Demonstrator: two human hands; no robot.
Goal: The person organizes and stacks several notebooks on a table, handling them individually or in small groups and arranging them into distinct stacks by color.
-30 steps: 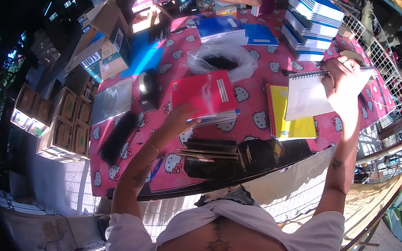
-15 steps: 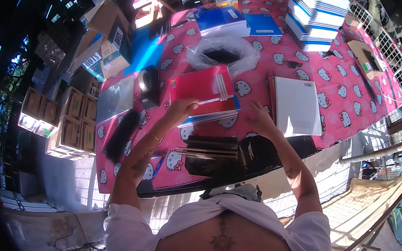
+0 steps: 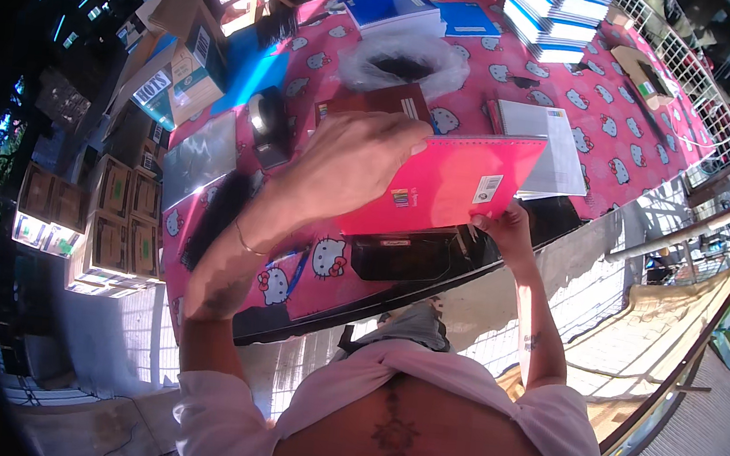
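Observation:
Both my hands hold a bright red notebook (image 3: 454, 188), tilted up above the table with a cover bearing a small barcode label toward me. My left hand (image 3: 359, 161) is closed on its upper edge, while my right hand (image 3: 507, 230) pinches the lower right corner. Behind it another red notebook (image 3: 387, 101) lies on the table, partly hidden by my left hand. To the right rests a white spiral notebook (image 3: 556, 146) on top of others. Close to the table's front edge sits a black holder (image 3: 402, 257), partly covered by the raised notebook.
A clear plastic bag (image 3: 448, 72) lies beyond the notebooks. Blue notebooks (image 3: 396, 13) and a tall notebook stack (image 3: 556, 21) stand farther back. At left are a black tape dispenser (image 3: 269, 124), a black brush-like bundle (image 3: 219, 222), an open carton (image 3: 192, 54) and brown boxes (image 3: 122, 211).
The red notebook has been lifted off its pile and tilted up toward me. My left hand has risen with it, and my right hand, empty before, now grips its corner.

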